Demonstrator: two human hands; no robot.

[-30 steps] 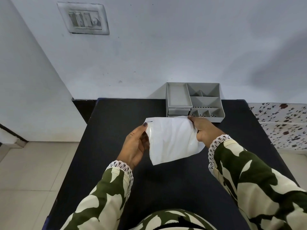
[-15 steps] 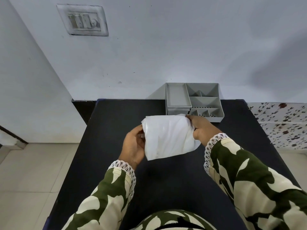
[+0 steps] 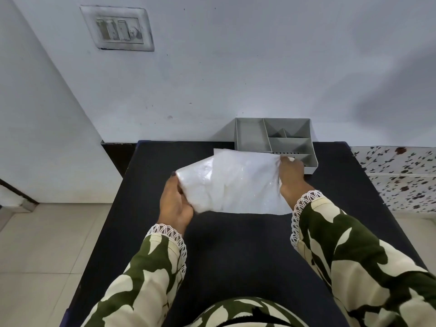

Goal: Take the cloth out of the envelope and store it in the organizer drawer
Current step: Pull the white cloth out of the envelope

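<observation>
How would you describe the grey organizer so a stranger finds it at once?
On the black table, look at the far edge by the white wall. The grey organizer stands there, behind the white envelope; it alone has open compartments.

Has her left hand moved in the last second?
Yes. The left hand, pulling the white cloth from the envelope, has drifted leftward, away from the grey organizer by the wall.

I log: organizer (image 3: pixel 274 140) at surface (image 3: pixel 236 256) far edge, against wall (image 3: pixel 236 67), right of centre | envelope (image 3: pixel 236 185) held above surface, in front of organizer, overlapping its near edge | my left hand (image 3: pixel 175 204) at envelope's left end, right hand (image 3: pixel 291 175) at its right | switch plate (image 3: pixel 118 28) on wall, upper left | floor (image 3: pixel 35 244) left of surface
</observation>
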